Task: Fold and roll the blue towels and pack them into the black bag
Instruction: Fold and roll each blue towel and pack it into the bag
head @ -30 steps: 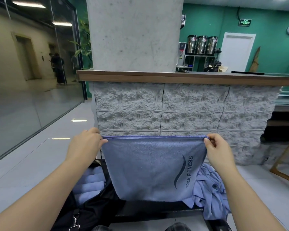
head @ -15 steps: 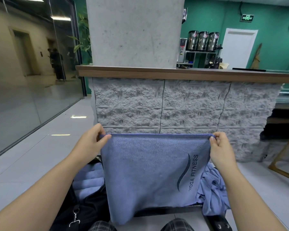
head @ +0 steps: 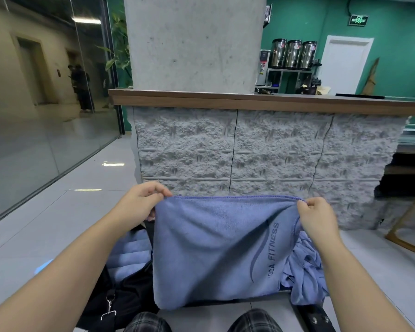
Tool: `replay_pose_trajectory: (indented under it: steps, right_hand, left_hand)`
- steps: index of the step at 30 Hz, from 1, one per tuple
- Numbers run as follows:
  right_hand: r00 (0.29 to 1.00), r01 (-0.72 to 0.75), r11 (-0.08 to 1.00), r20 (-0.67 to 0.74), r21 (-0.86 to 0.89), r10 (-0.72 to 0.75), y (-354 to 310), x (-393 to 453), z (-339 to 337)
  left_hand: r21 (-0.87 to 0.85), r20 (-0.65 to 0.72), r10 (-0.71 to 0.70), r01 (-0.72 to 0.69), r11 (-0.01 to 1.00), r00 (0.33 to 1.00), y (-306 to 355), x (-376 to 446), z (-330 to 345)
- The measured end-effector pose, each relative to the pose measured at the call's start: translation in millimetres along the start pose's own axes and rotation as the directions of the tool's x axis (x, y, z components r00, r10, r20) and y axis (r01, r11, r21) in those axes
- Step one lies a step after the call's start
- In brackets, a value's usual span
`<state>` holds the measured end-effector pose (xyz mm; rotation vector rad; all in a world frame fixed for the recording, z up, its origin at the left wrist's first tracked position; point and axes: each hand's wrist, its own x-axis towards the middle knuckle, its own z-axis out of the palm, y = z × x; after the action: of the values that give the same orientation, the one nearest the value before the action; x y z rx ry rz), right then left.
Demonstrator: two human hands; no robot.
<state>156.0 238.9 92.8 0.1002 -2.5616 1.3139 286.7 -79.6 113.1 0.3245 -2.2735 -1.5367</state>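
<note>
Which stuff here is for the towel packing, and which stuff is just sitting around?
For the job:
held blue towel
left hand
right hand
rolled towels
black bag
loose towel pile

Just around:
metal urns
stone counter
wooden table leg

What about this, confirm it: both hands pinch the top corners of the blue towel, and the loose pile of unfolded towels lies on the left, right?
Not quite. In the head view the left hand and right hand do pinch the blue towel, but the loose pile lies on the right.
</note>
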Motion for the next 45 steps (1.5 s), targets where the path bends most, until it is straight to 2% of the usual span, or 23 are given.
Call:
replay_pose_trajectory:
  steps: [2,4,8,12,17,20,22,25,28,36,38,41,43,45]
  right_hand:
    - [1.000,-0.008,0.999,0.030,0.037,0.007,-5,-2,-2]
    - [0.997,-0.021,0.996,0.071,0.081,0.016,-12,-5,-2]
    - [0.988,-0.025,0.977,0.153,0.212,-0.008,-33,-16,5]
    - [0.961,0.002,0.937,0.260,0.349,-0.099,-57,-35,16]
    - [0.915,0.016,0.900,0.357,0.437,-0.190,-73,-53,24]
    - [0.888,0.035,0.884,0.390,0.466,-0.241,-78,-63,27]
    - [0.872,0.063,0.876,0.400,0.478,-0.281,-82,-69,29]
    - [0.859,0.084,0.851,0.396,0.518,-0.325,-86,-75,29]
    - [0.859,0.107,0.843,0.378,0.526,-0.345,-87,-78,28]
    - [0.817,0.138,0.862,0.435,0.488,-0.377,-87,-82,28]
    - [0.783,0.140,0.855,0.473,0.499,-0.404,-86,-81,26]
    - [0.712,0.131,0.829,0.530,0.544,-0.461,-86,-84,28]
    - [0.727,0.193,0.838,0.499,0.511,-0.472,-85,-84,34]
    - [0.749,0.178,0.834,0.478,0.522,-0.459,-82,-82,38]
  left_hand:
    - [-0.150,0.048,-0.078,0.084,0.985,0.996,10,-5,6]
    - [-0.232,0.136,-0.071,0.102,0.967,0.988,19,-12,12]
    - [-0.108,0.254,0.076,-0.050,0.993,0.964,30,-22,27]
    - [0.019,0.194,0.208,-0.215,0.976,0.959,36,-26,47]
    - [0.196,0.252,0.321,-0.373,0.907,0.913,44,-35,62]
    - [0.238,0.247,0.371,-0.427,0.872,0.895,47,-41,67]
    - [0.224,0.169,0.395,-0.426,0.877,0.903,47,-44,72]
    - [0.100,0.020,0.372,-0.372,0.923,0.928,44,-48,77]
    - [0.045,-0.053,0.375,-0.373,0.927,0.926,40,-50,79]
    - [-0.059,-0.083,0.343,-0.348,0.936,0.936,33,-51,77]
    - [-0.082,-0.083,0.342,-0.348,0.934,0.936,33,-51,76]
    - [-0.207,-0.072,0.283,-0.292,0.934,0.956,30,-47,76]
    - [-0.278,-0.027,0.247,-0.245,0.929,0.969,27,-43,78]
    - [-0.286,0.011,0.249,-0.235,0.929,0.969,24,-40,79]
